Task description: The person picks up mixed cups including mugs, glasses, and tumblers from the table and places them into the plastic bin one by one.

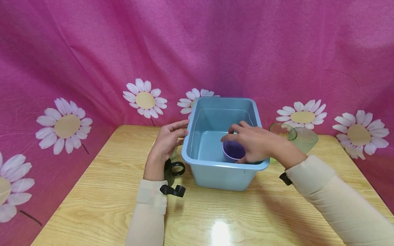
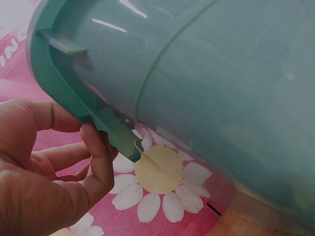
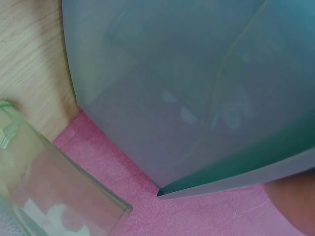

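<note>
A blue-grey plastic tub [image 1: 221,176] stands on the table, its outer wall [image 2: 236,88] filling much of the left wrist view and its side [image 3: 147,73] the right wrist view. My left hand [image 1: 167,140] grips the tub's left rim, thumb and fingers [image 2: 98,162] at its edge. Inside the tub, near the front right, is a purple cup [image 1: 233,150]. My right hand [image 1: 253,141] reaches over the right rim and holds this cup, fingers at its far edge and thumb at its near side. The right wrist view hides those fingers behind the tub.
Right of the tub stand a green-rimmed glass [image 1: 283,131] and a frosted glass [image 1: 305,138]; a greenish glass [image 3: 64,187] shows in the right wrist view. A dark mug [image 1: 172,171] is beside my left wrist. Behind the wooden table [image 1: 101,191] hangs a pink flowered cloth [image 1: 215,44].
</note>
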`<state>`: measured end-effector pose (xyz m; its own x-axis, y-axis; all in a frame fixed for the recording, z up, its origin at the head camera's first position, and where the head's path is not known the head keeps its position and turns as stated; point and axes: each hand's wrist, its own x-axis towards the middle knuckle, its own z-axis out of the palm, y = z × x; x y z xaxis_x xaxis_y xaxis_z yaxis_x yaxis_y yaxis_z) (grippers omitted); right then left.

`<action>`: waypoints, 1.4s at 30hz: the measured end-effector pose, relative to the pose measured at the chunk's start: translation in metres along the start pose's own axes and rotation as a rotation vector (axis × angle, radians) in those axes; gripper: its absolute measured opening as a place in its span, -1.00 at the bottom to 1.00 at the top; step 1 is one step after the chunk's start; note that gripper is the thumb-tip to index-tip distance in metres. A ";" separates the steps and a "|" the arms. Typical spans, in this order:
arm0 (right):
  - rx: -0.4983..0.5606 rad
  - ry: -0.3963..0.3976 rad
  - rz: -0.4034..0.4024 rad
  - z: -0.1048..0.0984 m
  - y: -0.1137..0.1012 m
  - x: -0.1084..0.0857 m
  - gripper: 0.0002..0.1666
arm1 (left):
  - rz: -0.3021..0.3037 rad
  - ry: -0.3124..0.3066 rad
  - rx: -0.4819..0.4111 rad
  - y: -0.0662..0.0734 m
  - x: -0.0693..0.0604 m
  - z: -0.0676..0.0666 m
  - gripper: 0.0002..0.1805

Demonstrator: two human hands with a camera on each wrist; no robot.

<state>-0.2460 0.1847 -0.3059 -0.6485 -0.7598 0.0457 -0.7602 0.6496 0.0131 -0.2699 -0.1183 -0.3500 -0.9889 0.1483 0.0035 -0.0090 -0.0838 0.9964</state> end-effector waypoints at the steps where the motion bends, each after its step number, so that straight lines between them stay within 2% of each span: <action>1: 0.003 -0.005 -0.001 0.000 -0.001 0.000 -0.17 | 0.000 0.000 -0.001 0.000 0.000 0.000 -0.54; 13: 0.034 -0.067 0.024 0.005 -0.003 0.003 -0.22 | -0.008 0.003 -0.016 0.001 0.000 0.001 -0.55; 24: 0.035 -0.070 0.029 0.006 -0.002 0.003 -0.24 | -0.005 0.000 -0.011 0.001 0.000 0.001 -0.55; 33: 0.037 -0.109 0.062 0.002 -0.002 0.001 -0.22 | -0.003 0.002 -0.012 0.000 -0.001 0.000 -0.56; 42: 0.038 -0.112 0.053 0.001 -0.003 0.000 -0.24 | 0.000 -0.002 -0.006 0.000 0.000 0.000 -0.55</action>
<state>-0.2440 0.1830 -0.3070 -0.6862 -0.7243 -0.0669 -0.7246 0.6887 -0.0244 -0.2703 -0.1177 -0.3502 -0.9887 0.1501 0.0039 -0.0098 -0.0901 0.9959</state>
